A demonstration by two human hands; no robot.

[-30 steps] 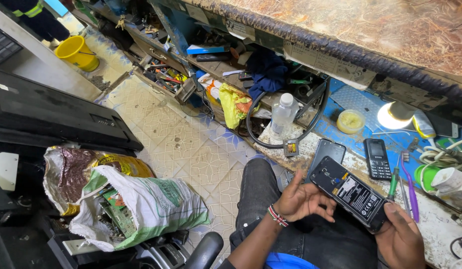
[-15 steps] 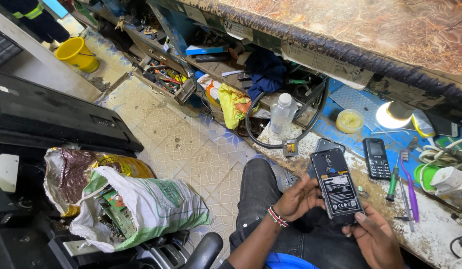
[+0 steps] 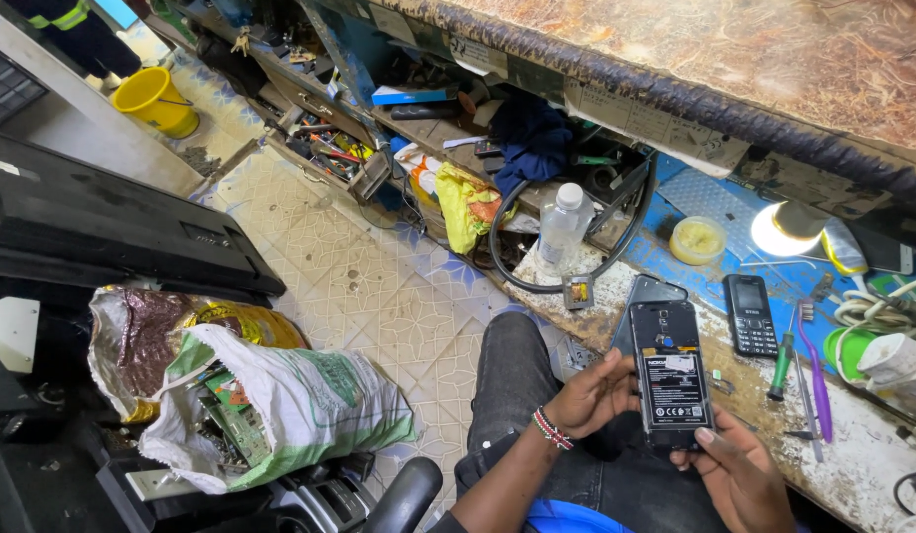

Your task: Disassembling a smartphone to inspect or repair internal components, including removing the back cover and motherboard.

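Across the upper right of the frame, a worn workbench (image 3: pixel 616 316) is being used as the work surface, and the tiled floor (image 3: pixel 359 276) is being left open through the middle. At lower left, one white sack (image 3: pixel 280 415) stuffed with circuit boards is being propped against a foil-lined bag (image 3: pixel 152 345). One yellow bucket (image 3: pixel 162 99) is being kept at upper left. One clear plastic bottle (image 3: pixel 560 229) is being stood at the bench edge, centre, beside one lit lamp (image 3: pixel 789 229) further right.

At lower right, one opened smartphone (image 3: pixel 670 380), back cover off and battery showing, is being held above the lap, just in front of the bench. It is being grasped along its left edge by the left hand (image 3: pixel 598 395), fingers curled round it; its bottom end is being pinched by the right hand (image 3: pixel 739 474), thumb pressed on the lower corner.

In judgement, the phone is best being kept level and steadied by both hands, with pressure being put on the frame rather than the battery.

One small keypad phone (image 3: pixel 749 314) is being left on the bench, with one green screwdriver (image 3: pixel 782 363) and one purple toothbrush (image 3: pixel 815 380) lying just beside it.
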